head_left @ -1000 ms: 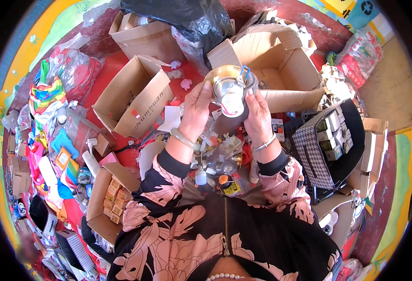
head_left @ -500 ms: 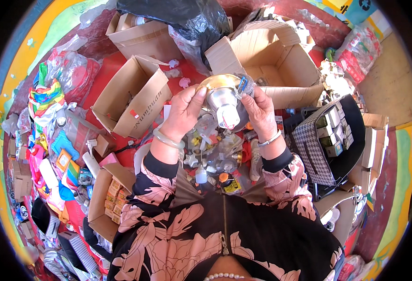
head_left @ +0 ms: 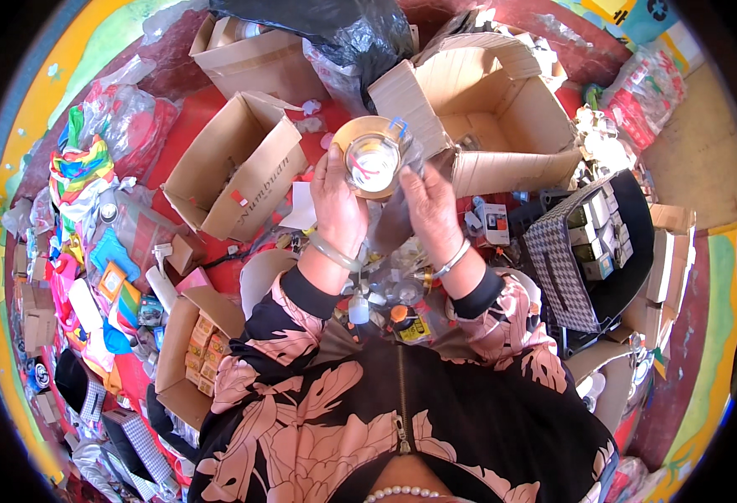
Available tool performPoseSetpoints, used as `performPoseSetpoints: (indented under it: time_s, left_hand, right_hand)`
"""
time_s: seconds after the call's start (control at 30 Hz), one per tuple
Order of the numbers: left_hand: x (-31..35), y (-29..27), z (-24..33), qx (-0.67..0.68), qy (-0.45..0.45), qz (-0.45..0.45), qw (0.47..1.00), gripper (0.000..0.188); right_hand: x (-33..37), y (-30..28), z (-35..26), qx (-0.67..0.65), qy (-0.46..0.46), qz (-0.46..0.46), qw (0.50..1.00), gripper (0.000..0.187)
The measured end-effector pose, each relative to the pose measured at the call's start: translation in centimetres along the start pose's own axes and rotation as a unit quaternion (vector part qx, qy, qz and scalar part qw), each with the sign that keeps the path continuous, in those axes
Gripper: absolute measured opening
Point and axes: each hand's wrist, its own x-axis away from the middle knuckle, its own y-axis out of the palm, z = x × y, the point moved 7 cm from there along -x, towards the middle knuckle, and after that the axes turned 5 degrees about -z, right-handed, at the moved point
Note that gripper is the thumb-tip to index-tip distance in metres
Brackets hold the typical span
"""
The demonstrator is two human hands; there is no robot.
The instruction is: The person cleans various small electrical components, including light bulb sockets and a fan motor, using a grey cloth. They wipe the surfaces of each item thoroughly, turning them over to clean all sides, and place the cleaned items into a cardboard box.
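In front of me I hold up a round recessed downlight (head_left: 342,141) with a gold-coloured rim and a silvery inside showing a white and red part. My left hand (head_left: 339,197) grips its left edge, thumb on the rim. At its right edge, my right hand (head_left: 432,201) is closed on the rim, with dark, see-through film (head_left: 413,151) beside the fingers. A small blue clip-like piece (head_left: 398,127) sits at the upper right of the rim. Below my hands lies a pile of mixed small parts (head_left: 402,289), including a white-capped bottle (head_left: 358,310).
Ahead stand open cardboard boxes, one at left (head_left: 209,180) and a larger one at right (head_left: 502,109). A black plastic bag (head_left: 343,33) lies behind them. On the right is a checked bin (head_left: 557,260) holding small boxes. At lower left, a carton (head_left: 180,360) contains small orange boxes.
The downlight has turned so its round, gold-rimmed side faces me, and it has moved a little left. Both hands have shifted left with it, keeping their grip.
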Motion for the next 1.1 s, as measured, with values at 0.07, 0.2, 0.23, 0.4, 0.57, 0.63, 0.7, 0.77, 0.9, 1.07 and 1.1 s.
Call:
performPoseSetpoints:
  time_s: [0.07, 0.2, 0.23, 0.4, 0.57, 0.63, 0.7, 0.77, 0.9, 1.07, 1.1]
  left_hand:
    - [-0.1, 0.0, 0.1, -0.019, -0.004, 0.014, 1.0, 0.036]
    - [0.1, 0.0, -0.1, -0.031, -0.015, 0.04, 0.999, 0.036]
    - [0.2, 0.2, -0.3, -0.057, -0.016, 0.045, 0.997, 0.035]
    - [-0.7, -0.3, -0.7, -0.125, -0.003, -0.017, 0.992, 0.033]
    - [-2.0, 0.7, -0.1, -0.247, -0.001, -0.121, 0.962, 0.034]
    - [-1.9, 1.0, 0.0, -0.251, -0.025, -0.141, 0.957, 0.033]
    - [-1.4, 1.3, 0.0, -0.263, -0.056, -0.17, 0.948, 0.033]
    - [-1.6, 0.6, -0.1, -0.289, -0.045, -0.16, 0.943, 0.031]
    - [-2.0, -0.6, 1.2, -0.451, 0.013, -0.155, 0.879, 0.026]
    - [-0.8, 1.0, 1.5, -0.565, 0.069, -0.228, 0.79, 0.023]
    - [-0.6, 1.3, 1.4, -0.571, 0.085, -0.233, 0.782, 0.021]
  right_hand:
    - [0.5, 0.7, 1.0, -0.023, 0.003, 0.005, 1.0, 0.016]
    - [1.6, 1.8, 0.6, 0.04, 0.077, 0.016, 0.996, 0.017]
    - [1.9, 1.9, 1.5, 0.019, -0.021, 0.05, 0.998, 0.017]
    - [1.5, 1.4, 3.2, -0.13, 0.069, 0.035, 0.988, 0.015]
    - [0.6, -0.6, 2.2, -0.181, 0.071, 0.002, 0.981, 0.013]
    - [0.6, -1.2, 1.4, -0.199, 0.072, 0.025, 0.977, 0.009]
    - [-0.2, -3.1, 0.0, -0.208, 0.036, 0.046, 0.976, 0.009]
    - [-0.7, -3.5, -0.7, -0.176, 0.116, -0.031, 0.977, 0.011]
    - [-0.9, -6.1, -2.1, -0.087, 0.216, -0.055, 0.971, 0.019]
    - [-1.0, -6.3, -4.4, -0.027, 0.115, -0.091, 0.989, 0.021]
    - [-1.2, -5.8, -4.0, 0.05, 0.104, -0.142, 0.983, 0.019]
